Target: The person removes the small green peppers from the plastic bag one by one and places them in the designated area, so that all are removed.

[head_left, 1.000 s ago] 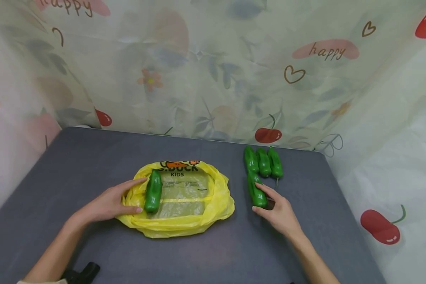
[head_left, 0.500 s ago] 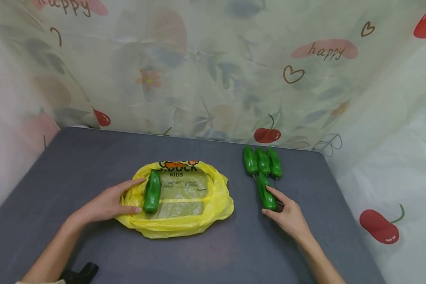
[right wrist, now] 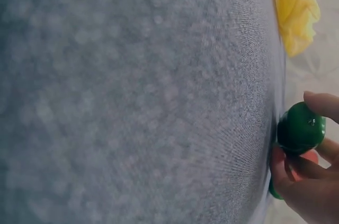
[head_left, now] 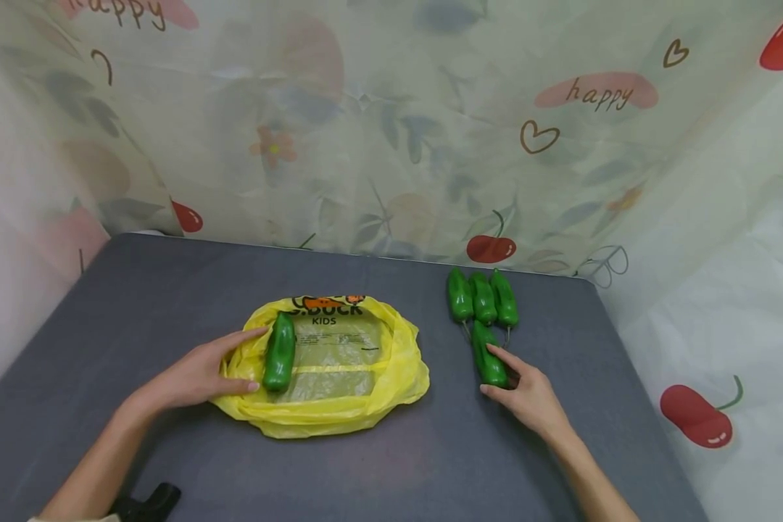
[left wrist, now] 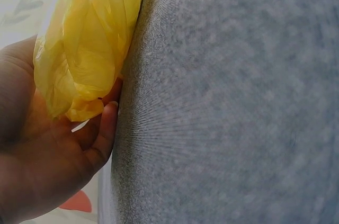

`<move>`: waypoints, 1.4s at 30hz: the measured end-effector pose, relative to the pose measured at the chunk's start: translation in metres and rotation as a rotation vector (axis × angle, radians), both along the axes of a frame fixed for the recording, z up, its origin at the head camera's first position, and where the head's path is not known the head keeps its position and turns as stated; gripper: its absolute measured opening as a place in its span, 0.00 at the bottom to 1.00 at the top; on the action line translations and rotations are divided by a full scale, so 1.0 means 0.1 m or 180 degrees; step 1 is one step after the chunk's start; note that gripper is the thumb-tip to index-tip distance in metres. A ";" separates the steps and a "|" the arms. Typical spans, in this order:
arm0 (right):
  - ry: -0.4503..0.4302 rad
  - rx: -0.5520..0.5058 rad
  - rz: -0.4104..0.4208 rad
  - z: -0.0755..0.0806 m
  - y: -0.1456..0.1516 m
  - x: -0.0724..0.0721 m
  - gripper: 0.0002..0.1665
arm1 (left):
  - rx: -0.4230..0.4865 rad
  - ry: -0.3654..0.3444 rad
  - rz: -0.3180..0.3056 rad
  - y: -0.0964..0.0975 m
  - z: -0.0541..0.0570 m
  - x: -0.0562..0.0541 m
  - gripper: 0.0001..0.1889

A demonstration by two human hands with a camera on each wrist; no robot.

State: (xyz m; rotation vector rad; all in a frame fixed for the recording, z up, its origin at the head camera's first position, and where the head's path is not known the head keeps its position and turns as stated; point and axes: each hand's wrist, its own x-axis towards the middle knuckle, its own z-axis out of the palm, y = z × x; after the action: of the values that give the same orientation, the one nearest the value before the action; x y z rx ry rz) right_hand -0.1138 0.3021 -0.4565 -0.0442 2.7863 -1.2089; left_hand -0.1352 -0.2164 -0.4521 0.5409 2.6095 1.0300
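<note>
A yellow plastic bag [head_left: 401, 362] lies with its mouth spread open on the table, one green pepper [head_left: 279, 355] inside at its left. My left hand [head_left: 192, 373] holds the bag's left side, thumb and index finger at the rim; the left wrist view shows fingers curled about the yellow plastic [left wrist: 90, 49]. On the right, my right hand [head_left: 528, 395] grips another green pepper [head_left: 488, 355] by its near end, between thumb and fingers. In the right wrist view this pepper [right wrist: 302, 128] is down at the table surface, its rounded end toward the camera.
Three green peppers [head_left: 483, 297] lie side by side just beyond the gripped one, near the table's back edge. A dark grey cloth covers the table [head_left: 391, 478]. Patterned curtain [head_left: 378, 145] hangs behind and at both sides. A black object [head_left: 156, 500] shows by the left forearm.
My right hand has shifted the gripped pepper a little to the right, so it now lies below the middle of the three peppers. My left hand and the bag look unmoved.
</note>
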 end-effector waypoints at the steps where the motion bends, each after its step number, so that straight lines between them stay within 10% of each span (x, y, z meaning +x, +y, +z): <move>1: -0.0001 0.0017 0.0008 0.00 0.00 -0.01 0.43 | 0.0002 0.0000 -0.0002 0.00 0.00 0.00 0.47; 27: 0.0094 -0.0036 -0.0012 0.03 0.04 -0.01 0.41 | 0.0017 0.0021 -0.0025 0.00 0.01 0.01 0.46; 42: 0.0767 -0.0580 0.0184 0.22 -0.11 -0.05 0.32 | 0.0052 -0.0049 -0.0011 0.01 0.02 0.01 0.47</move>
State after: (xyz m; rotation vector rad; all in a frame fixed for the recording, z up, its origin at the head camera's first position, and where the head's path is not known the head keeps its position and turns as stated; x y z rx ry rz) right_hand -0.1191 0.2913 -0.4346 -0.3019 2.8371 -1.5322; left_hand -0.1340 -0.2155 -0.4504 0.5392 2.5879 1.0512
